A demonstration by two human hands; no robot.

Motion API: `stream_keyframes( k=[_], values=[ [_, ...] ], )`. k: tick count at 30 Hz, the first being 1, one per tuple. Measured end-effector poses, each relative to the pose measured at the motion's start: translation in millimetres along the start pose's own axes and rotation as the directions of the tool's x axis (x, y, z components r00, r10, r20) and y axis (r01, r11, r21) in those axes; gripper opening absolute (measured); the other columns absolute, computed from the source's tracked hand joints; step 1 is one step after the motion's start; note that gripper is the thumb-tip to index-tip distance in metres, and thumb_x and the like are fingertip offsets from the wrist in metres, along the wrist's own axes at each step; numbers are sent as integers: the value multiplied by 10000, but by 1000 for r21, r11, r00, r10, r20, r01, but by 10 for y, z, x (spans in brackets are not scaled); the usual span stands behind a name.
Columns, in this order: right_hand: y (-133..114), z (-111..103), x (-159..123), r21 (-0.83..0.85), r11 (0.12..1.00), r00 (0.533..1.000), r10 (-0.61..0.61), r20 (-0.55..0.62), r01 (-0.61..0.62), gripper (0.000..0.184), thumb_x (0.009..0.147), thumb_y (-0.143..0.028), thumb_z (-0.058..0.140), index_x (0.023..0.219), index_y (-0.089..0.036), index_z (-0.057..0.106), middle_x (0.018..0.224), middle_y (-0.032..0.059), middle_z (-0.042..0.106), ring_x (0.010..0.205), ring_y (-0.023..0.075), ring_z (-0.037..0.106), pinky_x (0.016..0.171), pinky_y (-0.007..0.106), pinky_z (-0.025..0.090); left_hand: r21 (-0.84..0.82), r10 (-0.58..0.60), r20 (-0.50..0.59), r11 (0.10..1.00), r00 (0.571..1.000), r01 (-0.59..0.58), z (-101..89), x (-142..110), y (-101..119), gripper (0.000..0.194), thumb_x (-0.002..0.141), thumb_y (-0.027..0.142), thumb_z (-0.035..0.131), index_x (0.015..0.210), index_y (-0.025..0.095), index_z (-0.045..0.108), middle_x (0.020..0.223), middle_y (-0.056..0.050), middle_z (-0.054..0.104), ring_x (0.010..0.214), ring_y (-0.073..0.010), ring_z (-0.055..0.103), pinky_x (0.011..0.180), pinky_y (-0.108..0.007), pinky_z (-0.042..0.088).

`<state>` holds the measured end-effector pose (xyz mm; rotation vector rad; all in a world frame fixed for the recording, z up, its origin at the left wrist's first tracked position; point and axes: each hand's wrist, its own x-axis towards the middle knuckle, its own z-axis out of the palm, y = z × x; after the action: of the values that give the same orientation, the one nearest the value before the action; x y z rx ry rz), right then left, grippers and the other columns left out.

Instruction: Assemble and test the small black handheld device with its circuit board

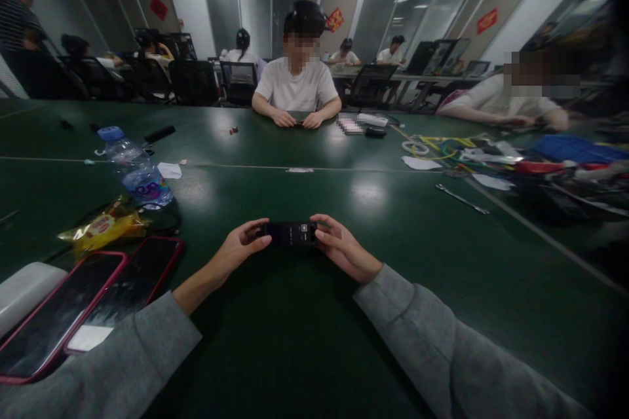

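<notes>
Both of my hands grip a black phone, held lengthwise just over the green table. Its screen shows a small white square icon and some marks too small to read. At its left end, the thumb and fingers of my left hand pinch the edge. My right hand closes on the right end, thumb on the near side and index finger along the far edge. Grey sleeves cover both forearms. Left of my left hand lie two phones with red-pink rims, a nearer one and a darker one.
A water bottle leans at the left behind a yellow packet; a white object lies nearer. On the right are a wrench and piled cables. Across the table sits a person, another at the right.
</notes>
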<state>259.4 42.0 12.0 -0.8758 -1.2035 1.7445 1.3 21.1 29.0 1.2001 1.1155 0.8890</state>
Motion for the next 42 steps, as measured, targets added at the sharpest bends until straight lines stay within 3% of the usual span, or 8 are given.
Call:
stream_keyframes(
  k=[8,13,20,27,42],
  values=[
    [15,-8,10,78,997,1000,2,-27,0,388,752,-268,728,1091,-266,540,1074,13,607,1012,166,603,954,361,459,35,-91,-7,995,996,91,-45,19,39,548,759,436,697,1226,176,576,1264,-125,606,1181,-266,560,1076,-488,349],
    [2,22,4,133,991,1000,21,-10,-19,414,739,-248,748,1109,-264,562,1059,11,605,1001,153,592,940,330,443,-33,-92,27,995,995,93,-53,32,33,594,759,440,694,1249,134,554,1281,-157,582,1191,-278,537,1075,-464,322],
    [12,-3,1,118,993,1000,20,22,-23,356,754,-227,737,1077,-273,594,1066,10,603,1012,157,584,945,334,434,-88,-51,36,995,998,54,-50,37,-14,508,753,411,703,1176,149,604,1222,-141,612,1176,-288,529,1048,-454,315],
    [34,1,25,131,991,1000,6,31,-10,401,790,-240,698,1169,-270,568,1109,27,609,1039,168,586,991,371,423,-110,-51,33,992,998,54,-63,38,-62,497,772,380,696,1206,161,593,1257,-144,589,1175,-285,530,1054,-450,305],
    [19,21,19,28,999,999,36,29,-37,384,794,-285,691,1162,-268,581,1148,38,597,1085,187,570,1008,398,417,-152,-96,96,982,991,110,-41,52,70,522,791,404,674,1203,98,578,1208,-160,615,1062,-255,607,1038,-415,358]
  ],
)
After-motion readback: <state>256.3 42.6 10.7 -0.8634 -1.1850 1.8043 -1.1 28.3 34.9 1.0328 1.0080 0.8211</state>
